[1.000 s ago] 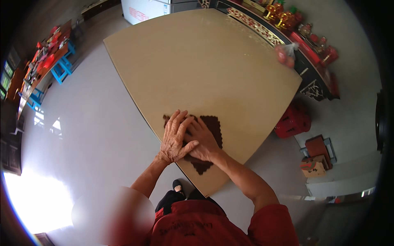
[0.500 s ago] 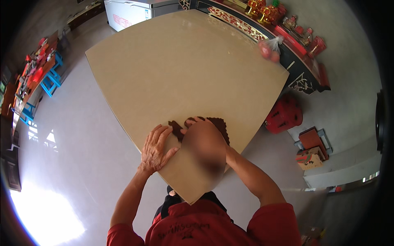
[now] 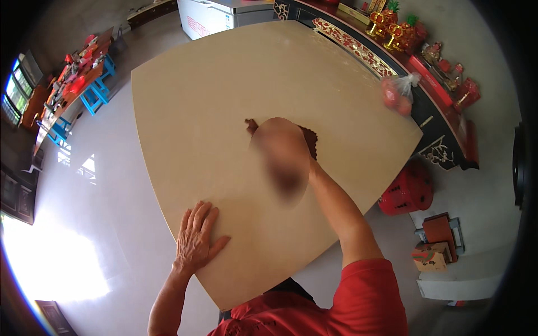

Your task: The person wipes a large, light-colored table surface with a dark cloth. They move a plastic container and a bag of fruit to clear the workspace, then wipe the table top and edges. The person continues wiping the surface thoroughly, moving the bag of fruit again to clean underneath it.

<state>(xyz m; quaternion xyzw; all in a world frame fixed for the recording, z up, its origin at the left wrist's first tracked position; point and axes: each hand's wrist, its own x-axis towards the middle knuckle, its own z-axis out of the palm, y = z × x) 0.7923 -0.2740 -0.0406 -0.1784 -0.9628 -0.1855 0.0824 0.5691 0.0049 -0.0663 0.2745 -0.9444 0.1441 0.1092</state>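
A dark brown cloth [image 3: 310,141] with a scalloped edge lies on the tan tabletop [image 3: 196,117]. On top of it, with the arm stretched forward, is my right hand [image 3: 284,154], which holds the cloth against the surface. A blurred patch covers most of that hand and hides its fingers; cloth sticks out on both sides. My left hand [image 3: 196,238] rests flat near the table's left edge, fingers stretched out and thumb apart, with nothing in it.
Beyond the table's right corner stands a dark carved cabinet [image 3: 358,47] with gold and red ornaments. A clear bag of red fruit [image 3: 398,95] hangs over that corner. A red bin [image 3: 408,190] stands below, a white chest freezer [image 3: 210,19] behind. Blue stools [image 3: 95,94] are far left.
My right hand has slid the brown cloth forward, farther from my body. My left hand stays flat by the table's left edge. The view has shifted.
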